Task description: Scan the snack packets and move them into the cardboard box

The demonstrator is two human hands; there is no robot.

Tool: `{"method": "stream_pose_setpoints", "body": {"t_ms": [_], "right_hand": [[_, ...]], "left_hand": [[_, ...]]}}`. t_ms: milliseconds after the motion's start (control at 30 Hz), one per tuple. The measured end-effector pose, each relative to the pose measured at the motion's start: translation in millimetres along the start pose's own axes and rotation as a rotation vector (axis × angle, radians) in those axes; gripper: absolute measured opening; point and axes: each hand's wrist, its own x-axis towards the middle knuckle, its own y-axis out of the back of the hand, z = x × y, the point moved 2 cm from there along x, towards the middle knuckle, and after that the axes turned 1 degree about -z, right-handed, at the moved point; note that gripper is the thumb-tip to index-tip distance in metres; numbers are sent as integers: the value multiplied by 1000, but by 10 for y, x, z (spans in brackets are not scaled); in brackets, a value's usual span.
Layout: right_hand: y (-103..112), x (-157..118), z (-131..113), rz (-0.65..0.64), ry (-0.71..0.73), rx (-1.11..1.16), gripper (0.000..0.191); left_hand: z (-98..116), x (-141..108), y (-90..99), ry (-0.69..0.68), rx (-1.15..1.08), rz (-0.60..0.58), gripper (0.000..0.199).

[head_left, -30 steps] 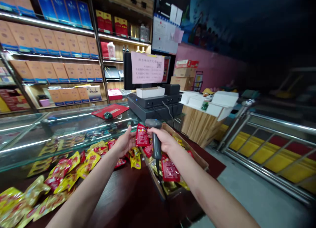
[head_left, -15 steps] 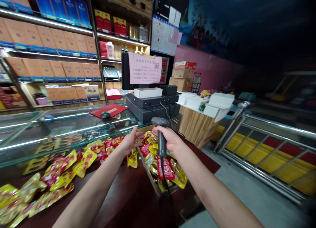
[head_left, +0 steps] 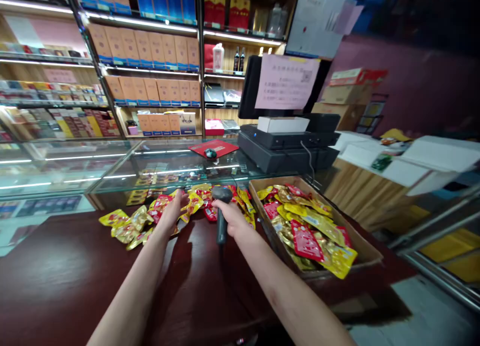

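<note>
My right hand (head_left: 233, 219) is wrapped round the handle of a dark grey barcode scanner (head_left: 221, 230), held upright above the dark red-brown tabletop (head_left: 198, 286). My left hand (head_left: 173, 215) is at the pile of shiny yellow, red and gold snack packets (head_left: 135, 223), thumb up and fingers stretched forward. It seems to hold nothing, though its far fingers are partly hidden and I cannot tell whether it touches the packets. To the right of my right hand stands a shallow cardboard box (head_left: 364, 252) filled with similar packets.
Behind the packets runs a glass display counter (head_left: 157, 158) with a red mat (head_left: 227, 147) and a mouse (head_left: 210, 153). A monitor (head_left: 250, 93) stands above a black cash drawer (head_left: 270, 153). A metal railing (head_left: 442, 278) is at the right; shelves of boxed goods line the back.
The view has swung left. Both hands, with the scanner in the right, have shifted from beside and over the box to the loose packets at its left.
</note>
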Motion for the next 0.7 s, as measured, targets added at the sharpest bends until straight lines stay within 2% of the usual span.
{"method": "stream_pose_setpoints", "body": {"t_ms": [67,133,367,467,600,700], "right_hand": [[-108,48,194,10,-24,-1,9],[-188,84,338,2,-41,0,11],[-307,221,613,-17,-74,155,12],[-324,273,661,-58,-82,274,11],[-314,231,592,-172,-40,390,11],[-246,143,471,-256,4,387,12]], "left_hand": [[-106,34,128,-28,48,26,59],[-195,67,171,-56,78,20,55],[-345,197,112,-231,281,136,23],[-360,165,81,-295,432,136,32],[-347,33,-19,-363,678,24,58],[-355,-24,-95,-322,643,5,55]]}}
